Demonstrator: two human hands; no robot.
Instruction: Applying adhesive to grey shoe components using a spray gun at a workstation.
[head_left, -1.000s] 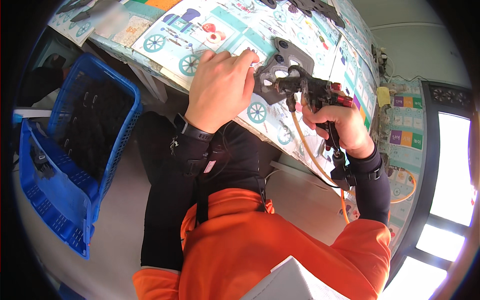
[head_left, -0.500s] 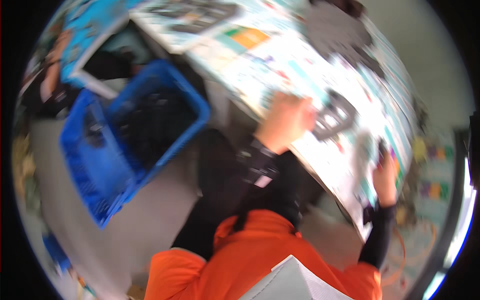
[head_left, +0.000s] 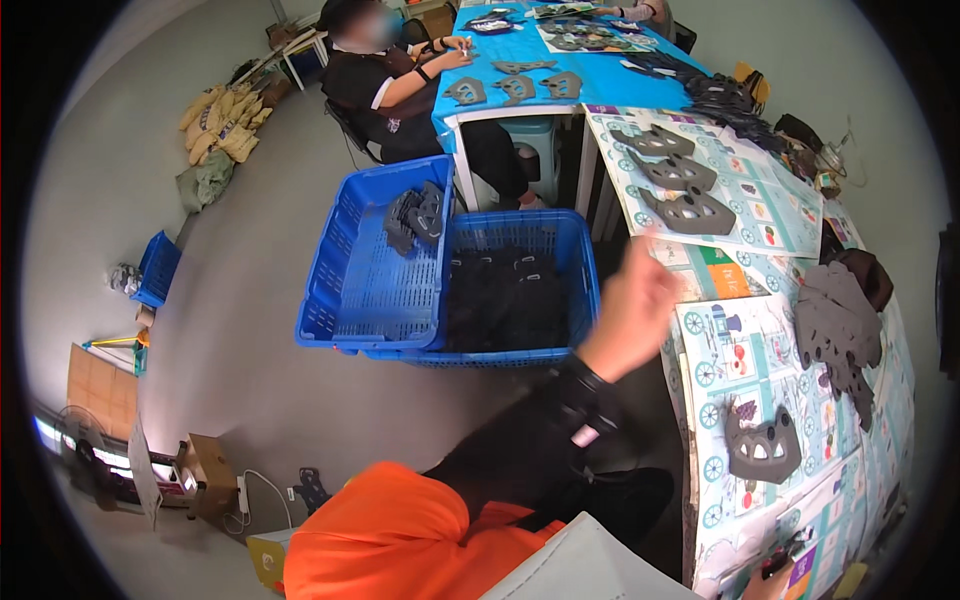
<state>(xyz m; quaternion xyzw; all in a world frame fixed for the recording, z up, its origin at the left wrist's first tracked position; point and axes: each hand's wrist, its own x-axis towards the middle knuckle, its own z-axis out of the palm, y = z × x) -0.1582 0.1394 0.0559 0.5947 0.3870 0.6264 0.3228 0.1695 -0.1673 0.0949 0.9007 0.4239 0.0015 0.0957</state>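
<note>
My left hand [head_left: 632, 312] is raised over the near edge of the patterned table, beside the blue crates; its fingers are smeared by motion, so I cannot tell what they hold. At the bottom right, my right hand [head_left: 768, 582] shows only in part, curled round a small dark thing I cannot make out. Between the hands lies a dark grey flat part with cut-out holes [head_left: 763, 446] on the patterned table cover [head_left: 745, 515]. Beyond my left hand, several similar grey parts [head_left: 690, 212] lie in a row on a patterned board.
A blue crate [head_left: 592, 270] of black pieces stands at the left, with another blue crate [head_left: 318, 290] tilted over it. Grey parts are piled [head_left: 838, 325] at the right. A co-worker [head_left: 385, 85] sits at a blue-covered table [head_left: 610, 88]. Sacks [head_left: 220, 120] lie by the wall.
My view has swung left, bringing the crates and the co-worker's table toward the middle. My left hand has moved away from the single grey part, toward the row of parts.
</note>
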